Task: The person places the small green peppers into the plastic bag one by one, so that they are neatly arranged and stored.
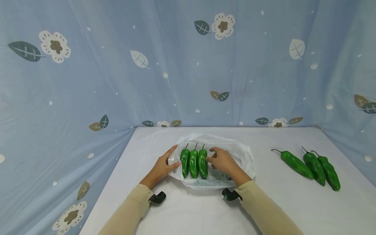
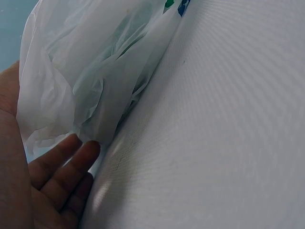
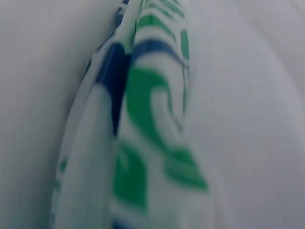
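A white plastic bag (image 1: 246, 157) lies spread on the table with its mouth facing up. Three green chili peppers (image 1: 193, 163) lie side by side in its left half, stems pointing away. My left hand (image 1: 162, 167) is at the bag's left rim, thumb over the edge beside the leftmost pepper. In the left wrist view, its loosely bent fingers (image 2: 64, 174) are outside the bag's plastic (image 2: 90, 71). My right hand (image 1: 222, 160) reaches inside, thumb tip against the rightmost pepper's side, index finger apart from it. Only blurred green and blue bag print (image 3: 147, 105) shows in the right wrist view.
Three more green peppers (image 1: 315, 168) lie on the white table (image 1: 279, 202) to the right of the bag. A blue curtain (image 1: 182, 65) with flowers and leaves hangs behind and along both sides. Dark wrist cameras (image 1: 158, 197) sit below both hands.
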`<state>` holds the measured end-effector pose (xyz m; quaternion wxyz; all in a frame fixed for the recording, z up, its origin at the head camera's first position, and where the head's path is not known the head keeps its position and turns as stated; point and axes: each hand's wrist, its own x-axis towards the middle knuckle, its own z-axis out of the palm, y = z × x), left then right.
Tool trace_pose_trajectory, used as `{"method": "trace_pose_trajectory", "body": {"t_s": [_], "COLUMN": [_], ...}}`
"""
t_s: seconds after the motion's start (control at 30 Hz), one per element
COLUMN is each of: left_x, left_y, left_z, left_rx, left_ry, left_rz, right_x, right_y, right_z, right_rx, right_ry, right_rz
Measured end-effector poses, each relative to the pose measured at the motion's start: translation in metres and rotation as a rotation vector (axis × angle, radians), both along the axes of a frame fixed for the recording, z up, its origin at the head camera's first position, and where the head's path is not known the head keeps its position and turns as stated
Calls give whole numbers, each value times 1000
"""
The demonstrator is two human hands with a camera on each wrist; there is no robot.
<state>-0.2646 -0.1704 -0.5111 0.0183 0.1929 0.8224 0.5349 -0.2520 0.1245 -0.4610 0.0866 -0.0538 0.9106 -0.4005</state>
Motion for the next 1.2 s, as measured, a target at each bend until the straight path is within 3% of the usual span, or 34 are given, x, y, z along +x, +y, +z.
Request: {"method": "trace_pose_trajectory", "body": {"t_s": [0.33, 0.57, 0.67, 0.87, 0.93, 1.07, 1.2], "left_x": [3, 2, 3, 19, 21, 20, 8], "left_y": [0, 0, 0, 3, 3, 4, 1], "left_z": [-3, -3, 3, 29, 33, 32, 14], "left_rx": [-19, -15, -20, -35, -34, -25, -13], "left_ry": [18, 7, -7, -5, 9, 20, 29], "left_rz": [13, -4, -18, -34, -31, -36, -29], "right_x": [7, 16, 18, 22, 23, 26, 31], "right_y": [22, 33, 38, 46, 49, 56, 65], "right_z": [-4, 3, 6, 14, 17, 23, 29], "right_rx": [-43, -20, -11, 3, 10, 24, 36], "right_ry": [36, 61, 74, 80, 85, 84, 88], "right_rz": [-9, -24, -30, -12, -7, -2, 0]}}
